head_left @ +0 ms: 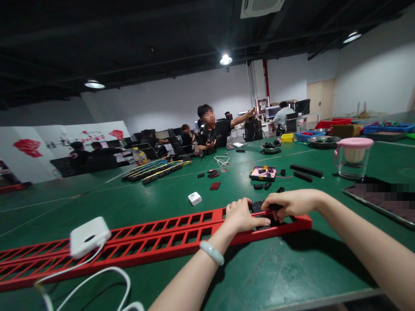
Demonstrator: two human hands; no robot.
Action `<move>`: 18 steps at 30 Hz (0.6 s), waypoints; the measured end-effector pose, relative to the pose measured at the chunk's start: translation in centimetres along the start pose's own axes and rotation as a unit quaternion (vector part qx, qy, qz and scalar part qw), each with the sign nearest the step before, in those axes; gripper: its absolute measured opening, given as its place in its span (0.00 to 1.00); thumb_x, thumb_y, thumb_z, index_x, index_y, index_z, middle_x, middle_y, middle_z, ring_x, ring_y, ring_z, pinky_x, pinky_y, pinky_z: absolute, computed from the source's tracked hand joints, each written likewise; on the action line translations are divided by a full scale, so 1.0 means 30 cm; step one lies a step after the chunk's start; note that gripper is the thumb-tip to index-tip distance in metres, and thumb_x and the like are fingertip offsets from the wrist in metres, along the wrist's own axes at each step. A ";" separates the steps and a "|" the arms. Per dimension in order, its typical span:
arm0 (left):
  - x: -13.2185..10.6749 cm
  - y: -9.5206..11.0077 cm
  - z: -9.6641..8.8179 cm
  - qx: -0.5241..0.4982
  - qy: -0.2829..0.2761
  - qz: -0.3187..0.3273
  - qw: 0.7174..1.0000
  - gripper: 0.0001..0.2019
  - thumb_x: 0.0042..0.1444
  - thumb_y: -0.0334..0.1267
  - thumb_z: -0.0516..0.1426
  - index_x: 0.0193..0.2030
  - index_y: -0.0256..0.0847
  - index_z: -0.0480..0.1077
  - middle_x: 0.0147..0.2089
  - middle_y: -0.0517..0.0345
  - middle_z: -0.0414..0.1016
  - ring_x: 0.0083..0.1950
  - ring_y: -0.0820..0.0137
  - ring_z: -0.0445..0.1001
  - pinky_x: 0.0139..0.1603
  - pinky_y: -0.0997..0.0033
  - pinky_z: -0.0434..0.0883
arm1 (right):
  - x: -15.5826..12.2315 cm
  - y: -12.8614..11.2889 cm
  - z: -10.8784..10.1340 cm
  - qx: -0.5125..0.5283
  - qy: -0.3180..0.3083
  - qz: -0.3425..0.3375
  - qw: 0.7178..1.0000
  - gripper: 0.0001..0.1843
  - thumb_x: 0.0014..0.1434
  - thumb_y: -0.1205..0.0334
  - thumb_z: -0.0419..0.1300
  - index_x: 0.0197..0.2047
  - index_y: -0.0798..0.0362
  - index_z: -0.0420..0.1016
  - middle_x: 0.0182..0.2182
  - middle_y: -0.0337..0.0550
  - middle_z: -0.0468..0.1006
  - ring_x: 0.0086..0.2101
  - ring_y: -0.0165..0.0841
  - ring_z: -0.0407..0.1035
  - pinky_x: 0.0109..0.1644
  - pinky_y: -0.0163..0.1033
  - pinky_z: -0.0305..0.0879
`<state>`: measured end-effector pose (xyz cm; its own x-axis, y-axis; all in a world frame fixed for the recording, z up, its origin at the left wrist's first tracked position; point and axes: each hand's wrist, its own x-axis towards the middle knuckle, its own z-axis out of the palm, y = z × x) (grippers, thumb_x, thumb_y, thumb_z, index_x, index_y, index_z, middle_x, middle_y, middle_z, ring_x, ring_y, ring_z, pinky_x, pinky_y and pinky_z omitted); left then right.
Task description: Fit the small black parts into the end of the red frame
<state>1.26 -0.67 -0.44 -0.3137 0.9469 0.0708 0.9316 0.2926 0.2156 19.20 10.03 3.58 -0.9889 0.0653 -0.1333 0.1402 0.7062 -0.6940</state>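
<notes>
A long red slotted rack [162, 244] lies across the green table in front of me. My left hand [241, 214] grips it near its right end, fingers bent over the far rail and thumb stretched across a slot. Between my two hands, a black block [258, 206] sits in the rack's far row. My right hand [288, 203] is closed on a small black part [275, 207] at the right end slots; its fingers partly hide the part. A white box-shaped device [90, 237] with a white cable rests on top of the rack at left.
Beyond the rack are a white adapter [195, 198], a tray with wires [262, 173] and black bars [306, 170]. A lidded pitcher [353, 160] and a dark tablet-like device [382, 201] are at right. Wired black strips [158, 170] lie far left. A person [215, 131] is across the table.
</notes>
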 end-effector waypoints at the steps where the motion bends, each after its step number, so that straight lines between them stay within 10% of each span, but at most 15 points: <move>1: 0.001 0.000 0.000 0.001 -0.001 0.000 1.000 0.46 0.24 0.75 0.48 0.48 0.47 0.61 0.48 0.54 0.67 0.51 0.56 0.64 0.51 0.56 0.61 | 0.004 0.005 0.000 0.002 0.003 -0.005 1.000 0.25 0.50 0.67 0.53 0.53 0.55 0.60 0.43 0.45 0.67 0.36 0.28 0.66 0.38 0.31 0.62; 11: 0.010 -0.013 0.011 0.007 0.004 0.011 1.000 0.45 0.25 0.75 0.50 0.48 0.47 0.61 0.45 0.53 0.67 0.49 0.57 0.64 0.50 0.56 0.61 | 0.041 0.040 -0.007 -0.060 0.099 0.013 0.993 0.28 0.39 0.46 0.64 0.39 0.58 0.70 0.28 0.39 0.70 0.27 0.26 0.61 0.26 0.29 0.53; 18: 0.007 -0.004 0.008 0.005 0.006 0.005 1.000 0.44 0.26 0.74 0.50 0.48 0.47 0.61 0.46 0.53 0.67 0.50 0.56 0.64 0.51 0.56 0.61 | 0.046 0.039 0.002 -0.081 0.109 0.012 0.991 0.28 0.38 0.54 0.65 0.44 0.55 0.70 0.30 0.39 0.71 0.29 0.28 0.64 0.30 0.30 0.57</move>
<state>1.13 -0.47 -0.69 -0.3058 0.9483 0.0850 0.9369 0.2838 0.2041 17.99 10.89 2.54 -0.9750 0.2212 0.0197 0.1712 0.8052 -0.5678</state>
